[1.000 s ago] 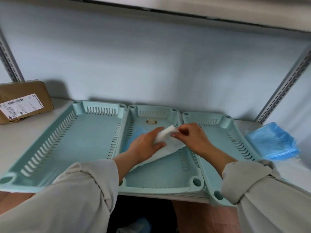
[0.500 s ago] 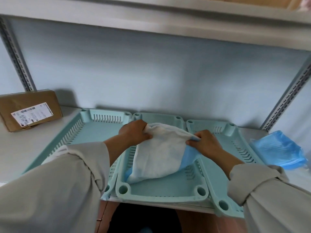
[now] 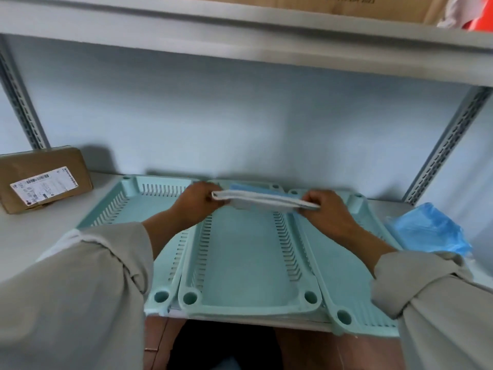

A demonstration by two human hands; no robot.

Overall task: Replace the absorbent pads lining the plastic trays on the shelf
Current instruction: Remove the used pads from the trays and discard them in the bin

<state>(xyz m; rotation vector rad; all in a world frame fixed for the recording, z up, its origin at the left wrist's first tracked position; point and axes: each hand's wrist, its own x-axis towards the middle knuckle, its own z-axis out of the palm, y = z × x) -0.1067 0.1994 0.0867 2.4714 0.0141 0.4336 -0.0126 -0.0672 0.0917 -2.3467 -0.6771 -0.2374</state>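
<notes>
Shelf (image 3: 32, 236): pale grey board against a light blue wall, slotted metal uprights at far left and far right, another shelf overhead.
Left tray (image 3: 138, 206): mint-green plastic, slotted walls, partly hidden behind the left sleeve.
Middle tray (image 3: 248, 263): same mint-green plastic, floor bare, near edge jutting past the shelf front.
Right tray (image 3: 320, 263): same kind, touching the middle tray, near corner also over the shelf edge.
Absorbent pad (image 3: 261, 200): folded flat, white face toward the camera, blue backing showing along the far edge; stretched between both hands above the far end of the middle tray.
Left hand (image 3: 197, 204): fingers curled, pinching the pad's left end.
Right hand (image 3: 328, 209): fingers curled, pinching the pad's right end.
Sleeves (image 3: 80, 289): loose beige fabric, pushed back from both wrists.
Blue plastic heap (image 3: 429, 231): crumpled, on the shelf just right of the right tray.
Cardboard box (image 3: 45, 177): brown, white printed label, at far left, well apart from the trays.
Upper shelf load (image 3: 373, 6): brown carton with printed digits, blurred red and white item at the right corner.
</notes>
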